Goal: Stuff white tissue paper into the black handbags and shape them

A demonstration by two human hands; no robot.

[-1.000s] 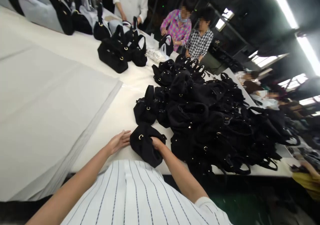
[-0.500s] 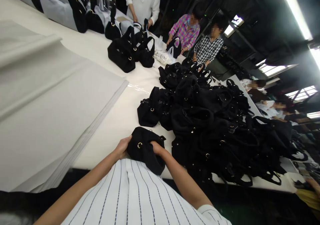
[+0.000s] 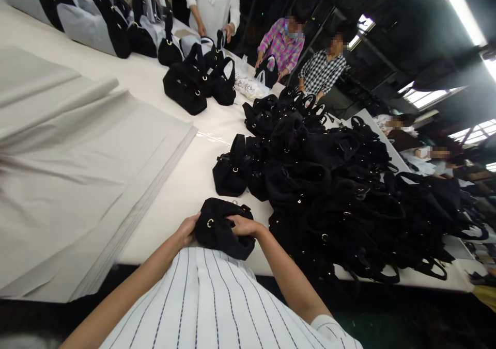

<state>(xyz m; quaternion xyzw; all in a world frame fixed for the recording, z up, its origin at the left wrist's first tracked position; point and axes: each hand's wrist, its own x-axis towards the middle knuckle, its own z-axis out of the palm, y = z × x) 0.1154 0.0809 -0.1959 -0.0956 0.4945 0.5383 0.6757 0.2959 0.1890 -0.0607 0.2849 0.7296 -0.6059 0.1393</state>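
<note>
A small black fabric handbag (image 3: 221,230) with gold rings lies at the near edge of the white table (image 3: 182,184), right in front of me. My left hand (image 3: 188,230) grips its left side with curled fingers. My right hand (image 3: 242,226) lies over its top right, fingers bent onto the fabric. A big heap of the same black handbags (image 3: 333,189) rises just to the right, and one single bag (image 3: 229,171) stands a little beyond my hands.
A thick stack of white tissue sheets (image 3: 77,173) covers the table's left side. Upright black bags (image 3: 194,83) stand further back, and wrapped bags (image 3: 89,18) line the far edge. Three people (image 3: 282,44) work at the far end; others sit at the right.
My left hand, open beside the bag a second ago, has closed on its left side. My right hand has shifted onto the top of the bag. The top tissue sheets have lifted and rippled.
</note>
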